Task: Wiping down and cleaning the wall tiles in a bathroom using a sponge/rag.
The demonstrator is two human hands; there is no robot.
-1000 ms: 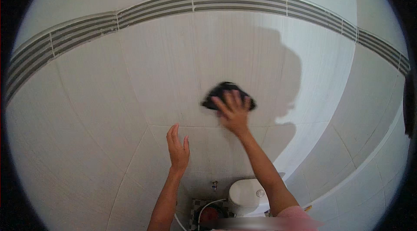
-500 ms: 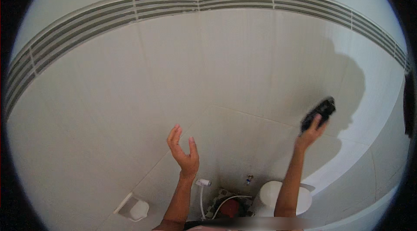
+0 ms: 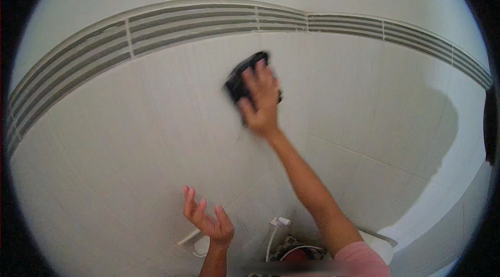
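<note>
My right hand (image 3: 260, 101) is raised high and presses a dark cloth (image 3: 240, 78) flat against the white tiled wall (image 3: 130, 136), just below the grey striped border band (image 3: 192, 24). The hand and cloth are motion-blurred. My left hand (image 3: 207, 219) hovers lower down, palm up, fingers spread, holding nothing and away from the wall.
At the bottom edge sit a white toilet tank (image 3: 383, 246), a white hose with its nozzle (image 3: 278, 222), a white wall holder (image 3: 195, 240) and a red item on a checkered surface (image 3: 297, 253). A shadow (image 3: 442, 136) falls on the wall to the right.
My right hand has swept the cloth from the far right up and left across the tiles toward the border band. My left hand stayed low, open and palm up.
</note>
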